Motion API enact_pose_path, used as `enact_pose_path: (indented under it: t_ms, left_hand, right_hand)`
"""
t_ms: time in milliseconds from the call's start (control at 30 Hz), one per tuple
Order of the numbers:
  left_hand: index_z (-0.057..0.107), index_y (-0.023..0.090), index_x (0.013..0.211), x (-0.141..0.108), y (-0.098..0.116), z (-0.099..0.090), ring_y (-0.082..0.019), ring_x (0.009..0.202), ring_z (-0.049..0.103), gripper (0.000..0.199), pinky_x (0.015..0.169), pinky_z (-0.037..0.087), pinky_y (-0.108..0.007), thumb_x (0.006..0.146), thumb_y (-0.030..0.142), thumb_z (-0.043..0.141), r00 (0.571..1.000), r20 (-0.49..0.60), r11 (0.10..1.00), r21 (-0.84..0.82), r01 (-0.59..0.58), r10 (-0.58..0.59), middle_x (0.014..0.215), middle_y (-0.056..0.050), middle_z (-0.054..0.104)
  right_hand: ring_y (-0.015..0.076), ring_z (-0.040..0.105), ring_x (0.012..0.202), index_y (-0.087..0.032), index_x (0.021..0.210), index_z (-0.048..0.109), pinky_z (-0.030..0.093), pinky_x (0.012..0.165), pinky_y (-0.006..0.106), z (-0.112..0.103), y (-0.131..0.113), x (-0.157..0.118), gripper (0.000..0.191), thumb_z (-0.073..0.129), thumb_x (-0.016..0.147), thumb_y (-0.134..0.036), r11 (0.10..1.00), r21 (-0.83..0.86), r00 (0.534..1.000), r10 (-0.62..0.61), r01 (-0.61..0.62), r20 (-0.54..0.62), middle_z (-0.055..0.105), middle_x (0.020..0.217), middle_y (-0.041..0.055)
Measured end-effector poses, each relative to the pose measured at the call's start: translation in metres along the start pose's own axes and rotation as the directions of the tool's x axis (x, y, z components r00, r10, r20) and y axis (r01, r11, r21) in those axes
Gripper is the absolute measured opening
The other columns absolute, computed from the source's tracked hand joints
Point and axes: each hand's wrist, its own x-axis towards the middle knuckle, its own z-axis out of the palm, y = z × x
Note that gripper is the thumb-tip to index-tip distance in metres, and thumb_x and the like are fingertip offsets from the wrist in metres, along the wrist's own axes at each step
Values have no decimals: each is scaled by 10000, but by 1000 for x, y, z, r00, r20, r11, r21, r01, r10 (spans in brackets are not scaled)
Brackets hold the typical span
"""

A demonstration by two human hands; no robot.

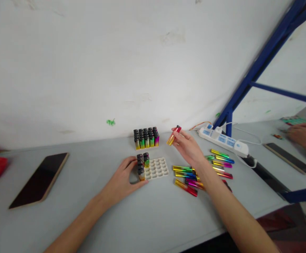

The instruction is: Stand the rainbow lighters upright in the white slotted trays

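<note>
- Done, by the look of it: a block of upright lighters [147, 142] stands by the wall, packed in rows with no gap that I can make out.
- Partly done: the front tray [157, 168] carries standing lighters [140, 168] along its left side, with a shorter group just beside them; the rest of its round slots, the larger share, are bare.
- In progress: the right hand [188, 147] has its grip closed on a single lighter [173, 136], gold and red, held tilted in the air beyond the tray's right end.
- The left hand [124, 178] grasps the tray's left end, thumb along the near side, fingers behind, seemingly to steady it.
- Left over: loose lighters [186, 188] lie scattered on the counter [153, 211] to the tray's right, some hidden by the right forearm, so their number is unclear.
</note>
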Motion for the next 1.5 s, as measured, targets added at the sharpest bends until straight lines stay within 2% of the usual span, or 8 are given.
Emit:
enact_pose_path:
  t_ms: [200,300,400,567,833,1067,1300,1500]
  left_hand:
    - [858,269,1495,-3,-3,2,-484,1576,810,688,1426,669,-672,989,696,1047,1000,0,1000,-11,-7,7,1650,-171,838]
    - [860,263,1474,-2,-1,2,-481,1561,818,689,1416,675,-667,964,671,1076,1000,-12,1000,-17,-9,9,1638,-172,841]
    - [857,256,1459,-1,1,0,-472,1537,829,681,1401,685,-660,956,653,1085,1000,-8,1000,-21,-17,17,1625,-175,843]
    - [855,258,1441,1,3,-2,-453,1505,842,659,1373,709,-629,962,655,1073,1000,-3,1000,-15,-25,25,1595,-168,852]
    - [855,251,1430,1,1,1,-456,1501,845,663,1376,702,-634,945,641,1084,999,-24,1000,-4,-21,21,1586,-171,856]
    - [857,261,1437,1,4,0,-456,1491,851,656,1366,711,-634,950,636,1084,999,-24,1000,-6,-22,22,1591,-161,857]
    - [853,266,1454,3,6,-1,-450,1506,838,659,1397,686,-643,959,638,1078,1000,-6,1000,-14,-27,27,1606,-161,851]
    - [862,270,1448,3,8,-2,-457,1532,818,664,1407,674,-646,958,664,1075,1000,7,1000,-27,-15,15,1618,-165,843]
  right_hand:
    - [198,681,786,-307,1063,697,591,721,329,34,28,-24,762,1032,832,-951,992,38,979,112,-120,167,732,894,-25]
    - [137,432,584,-334,1099,598,425,551,268,41,37,-40,798,925,901,-1034,982,-33,943,188,-186,275,567,775,-109]
    - [132,301,588,-322,1037,593,268,521,252,46,42,-51,797,833,954,-1077,971,-164,936,213,-172,281,400,723,-125]
    - [164,364,686,-305,725,468,274,594,319,55,45,-61,870,725,991,-1093,935,-355,993,12,30,117,393,681,-53]
    - [168,363,691,-330,691,408,297,656,348,56,55,-61,586,584,1012,-787,846,-529,997,-36,67,69,406,660,-49]
    - [210,522,750,-313,874,528,427,719,350,47,51,-61,555,585,1169,-780,825,-536,975,-73,177,209,563,759,-37]
    - [292,723,1035,-301,1044,664,635,990,416,32,51,-57,420,521,1324,-579,635,-585,855,-272,504,442,761,1085,91]
    - [270,774,900,-292,1091,699,602,862,362,26,57,-59,332,601,1338,-491,596,-634,862,-239,493,446,795,945,37]
